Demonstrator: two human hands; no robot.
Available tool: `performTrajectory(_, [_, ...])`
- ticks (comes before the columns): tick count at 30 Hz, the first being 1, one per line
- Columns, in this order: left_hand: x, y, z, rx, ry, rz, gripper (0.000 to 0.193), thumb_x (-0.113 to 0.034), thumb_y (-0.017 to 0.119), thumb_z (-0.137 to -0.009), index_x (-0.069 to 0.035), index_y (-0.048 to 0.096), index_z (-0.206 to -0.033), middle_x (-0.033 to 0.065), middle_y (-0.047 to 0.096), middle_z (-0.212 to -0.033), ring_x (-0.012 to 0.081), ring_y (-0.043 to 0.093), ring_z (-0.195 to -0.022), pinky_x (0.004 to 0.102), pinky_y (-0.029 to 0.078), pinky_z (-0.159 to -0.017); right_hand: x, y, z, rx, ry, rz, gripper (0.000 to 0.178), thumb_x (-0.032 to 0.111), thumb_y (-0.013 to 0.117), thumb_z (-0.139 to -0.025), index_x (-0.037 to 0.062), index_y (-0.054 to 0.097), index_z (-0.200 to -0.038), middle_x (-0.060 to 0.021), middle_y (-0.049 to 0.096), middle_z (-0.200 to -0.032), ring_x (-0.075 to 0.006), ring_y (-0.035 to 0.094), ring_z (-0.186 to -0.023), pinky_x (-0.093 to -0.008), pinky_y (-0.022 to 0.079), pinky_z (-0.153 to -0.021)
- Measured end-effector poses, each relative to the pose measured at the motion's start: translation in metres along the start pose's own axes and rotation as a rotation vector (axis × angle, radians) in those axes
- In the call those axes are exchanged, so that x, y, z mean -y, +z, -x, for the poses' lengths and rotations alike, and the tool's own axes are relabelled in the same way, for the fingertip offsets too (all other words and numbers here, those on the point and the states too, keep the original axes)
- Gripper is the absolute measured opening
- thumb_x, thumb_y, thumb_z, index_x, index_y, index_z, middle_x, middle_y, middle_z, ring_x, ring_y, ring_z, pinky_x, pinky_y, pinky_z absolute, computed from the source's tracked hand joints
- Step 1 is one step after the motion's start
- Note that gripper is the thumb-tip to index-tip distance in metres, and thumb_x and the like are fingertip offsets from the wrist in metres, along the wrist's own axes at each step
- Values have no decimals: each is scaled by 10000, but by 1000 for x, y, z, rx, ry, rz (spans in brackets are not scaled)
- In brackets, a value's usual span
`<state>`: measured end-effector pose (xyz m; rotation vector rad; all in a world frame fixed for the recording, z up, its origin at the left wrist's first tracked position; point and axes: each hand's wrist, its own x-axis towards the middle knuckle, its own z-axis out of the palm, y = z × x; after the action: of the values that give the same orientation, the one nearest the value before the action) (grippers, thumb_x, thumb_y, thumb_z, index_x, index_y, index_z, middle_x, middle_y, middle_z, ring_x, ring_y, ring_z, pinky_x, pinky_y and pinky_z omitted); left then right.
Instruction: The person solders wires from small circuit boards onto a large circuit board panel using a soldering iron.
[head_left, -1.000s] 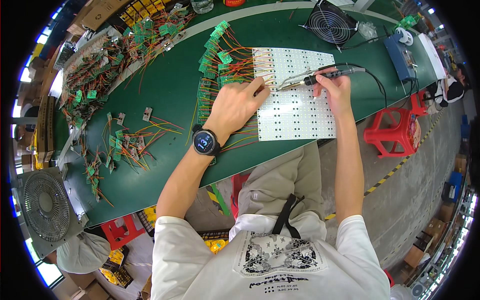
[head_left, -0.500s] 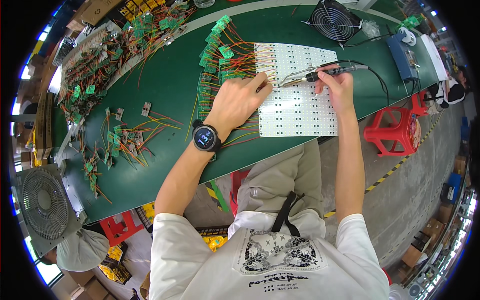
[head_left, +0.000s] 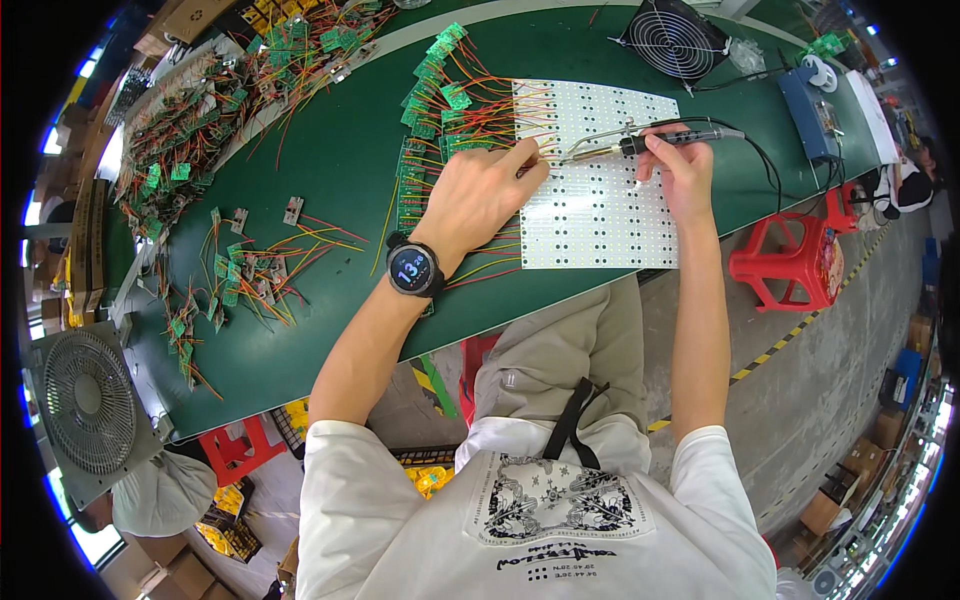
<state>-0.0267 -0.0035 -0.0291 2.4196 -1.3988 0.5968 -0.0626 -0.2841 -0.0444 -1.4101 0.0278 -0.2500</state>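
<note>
A white panel dotted with rows of small pads lies on the green table. Along its left side, several small green circuit boards stand in a column, their red and yellow wires running onto the panel. My left hand, wearing a black watch, rests over these wires, thumb and forefinger pinched on a wire at the panel's left part. In my right hand is a soldering iron with a thin metal guide tube alongside. Its tip points left, down to the panel beside my left fingertips.
A heap of wired boards fills the far left, with a smaller loose group nearer. A black fan and a blue soldering station stand at the back right; the iron's cable runs there. A red stool is beside the table.
The iron's tip has shifted slightly away from me over the panel, and my right hand has moved slightly with it. My left hand keeps its pinch in nearly the same place.
</note>
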Motion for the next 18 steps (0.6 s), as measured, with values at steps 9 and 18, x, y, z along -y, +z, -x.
performTrajectory(9, [4, -44, -10, -75, -3, 302, 281, -155, 698, -779, -75, 658, -1045, 72, 624, -1023, 261, 624, -907, 380, 530, -771, -3, 5, -3, -51, -7, -65, 184, 60, 681, -840, -65, 617, -959, -113, 624, -669, -163, 583, -517, -275, 441, -501])
performTrajectory(18, [11, -126, 63, -207, -472, -23, 224, -54, 657, -809, -54, 655, -1032, 91, 648, -996, 290, 624, -933, 390, 500, -795, -1, 7, 1, -55, -41, -81, 142, 47, 663, -861, -42, 632, -968, -92, 627, -683, -146, 586, -535, -258, 438, -501])
